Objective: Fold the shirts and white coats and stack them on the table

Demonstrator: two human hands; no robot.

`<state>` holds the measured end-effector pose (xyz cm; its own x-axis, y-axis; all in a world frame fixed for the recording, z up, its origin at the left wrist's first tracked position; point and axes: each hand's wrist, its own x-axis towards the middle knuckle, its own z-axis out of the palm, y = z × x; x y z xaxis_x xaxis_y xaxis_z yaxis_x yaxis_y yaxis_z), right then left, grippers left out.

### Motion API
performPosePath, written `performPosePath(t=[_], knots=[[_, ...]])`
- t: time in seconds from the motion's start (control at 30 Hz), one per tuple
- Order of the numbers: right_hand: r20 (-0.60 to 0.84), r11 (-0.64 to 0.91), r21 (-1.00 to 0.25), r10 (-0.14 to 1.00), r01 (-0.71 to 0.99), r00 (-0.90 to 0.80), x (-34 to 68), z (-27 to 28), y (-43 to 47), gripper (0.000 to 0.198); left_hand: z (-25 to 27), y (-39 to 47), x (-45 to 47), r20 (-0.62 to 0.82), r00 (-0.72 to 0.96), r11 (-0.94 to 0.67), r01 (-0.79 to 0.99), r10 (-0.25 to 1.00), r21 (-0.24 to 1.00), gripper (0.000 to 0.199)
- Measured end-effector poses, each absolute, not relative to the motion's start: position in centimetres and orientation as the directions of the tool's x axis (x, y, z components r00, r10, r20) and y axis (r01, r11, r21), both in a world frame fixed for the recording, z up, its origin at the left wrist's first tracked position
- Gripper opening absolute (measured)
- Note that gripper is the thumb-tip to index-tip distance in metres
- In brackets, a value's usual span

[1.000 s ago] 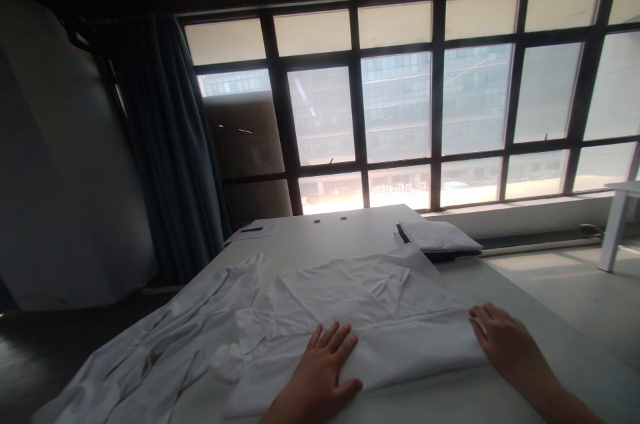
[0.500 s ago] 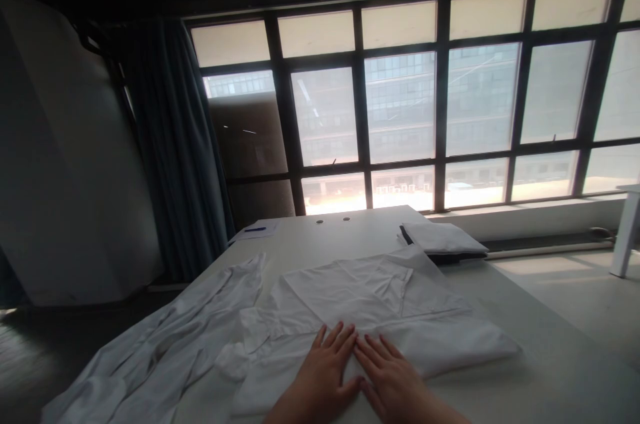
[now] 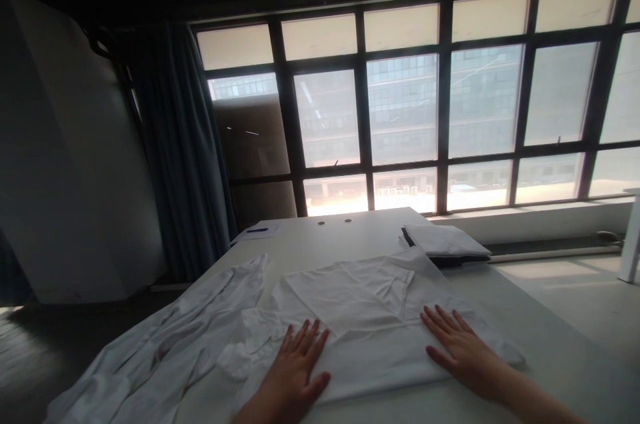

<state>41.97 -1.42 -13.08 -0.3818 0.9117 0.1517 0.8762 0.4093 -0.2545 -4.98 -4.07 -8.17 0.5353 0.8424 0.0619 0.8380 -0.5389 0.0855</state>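
A white garment, partly folded and creased, lies on the white table in front of me. My left hand rests palm down on its left part, fingers spread. Flat on the right part of the same garment lies my right hand, its fingers stretched out. Neither hand grips the cloth. The two hands are well apart, with smooth white fabric between them. The garment's collar or sleeve details are hard to make out.
A second white garment lies crumpled along the table's left edge. Folded white and black cloths sit at the right edge. At the far left corner a blue pen lies on paper. Windows and a blue curtain stand behind.
My hands were side by side at the garment's middle. Now they have slid apart, the left one leftward and the right one farther to the right, and the cloth between looks flatter.
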Motion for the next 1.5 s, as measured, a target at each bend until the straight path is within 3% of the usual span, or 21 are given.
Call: performPosePath(t=[0.3,0.6,0.73,0.83,0.97,1.1,1.23,1.37,1.5], knots=[[0.161,0.349,-0.217,0.934,0.912,-0.319,49.1,-14.6,-0.9,0.071,-9.1,-4.2,-13.7,0.111,0.378,-0.381,0.925,0.919,0.006,0.061],[0.172,0.289,-0.211,0.951,0.934,-0.255,48.5,-14.8,-2.5,0.071,-8.9,-5.5,-14.1,0.107,0.32,-0.325,0.945,0.941,0.027,0.06],[0.214,0.286,-0.201,0.946,0.937,-0.243,48.5,-15.1,-2.3,0.069,-8.6,-5.7,-13.8,0.148,0.308,-0.308,0.951,0.94,-0.024,0.059],[0.334,0.296,-0.123,0.911,0.947,-0.241,48.1,-15.3,-2.2,0.064,-8.2,-6.1,-12.6,0.237,0.388,-0.373,0.922,0.891,-0.109,0.052],[0.528,0.435,0.039,0.755,0.899,-0.388,44.8,-13.9,-3.3,0.04,-8.2,-7.0,-8.5,0.299,0.59,-0.561,0.807,0.75,-0.184,0.059],[0.521,0.644,0.106,0.613,0.757,-0.594,36.9,-11.7,-5.7,0.045,-9.5,-7.2,-2.5,0.247,0.749,-0.733,0.659,0.615,-0.171,0.074],[0.492,0.755,-0.029,0.582,0.656,-0.648,28.2,-11.3,-6.6,0.051,-12.2,-6.3,2.5,0.298,0.67,-0.684,0.726,0.679,-0.073,0.08],[0.334,0.702,-0.23,0.708,0.674,-0.622,24.8,-12.5,-5.4,0.067,-13.9,-5.1,4.0,0.223,0.61,-0.632,0.774,0.761,0.04,0.07],[0.257,0.64,-0.319,0.768,0.699,-0.586,27.0,-13.4,-4.5,0.074,-13.2,-4.8,2.2,0.148,0.611,-0.626,0.774,0.778,0.096,0.072]])
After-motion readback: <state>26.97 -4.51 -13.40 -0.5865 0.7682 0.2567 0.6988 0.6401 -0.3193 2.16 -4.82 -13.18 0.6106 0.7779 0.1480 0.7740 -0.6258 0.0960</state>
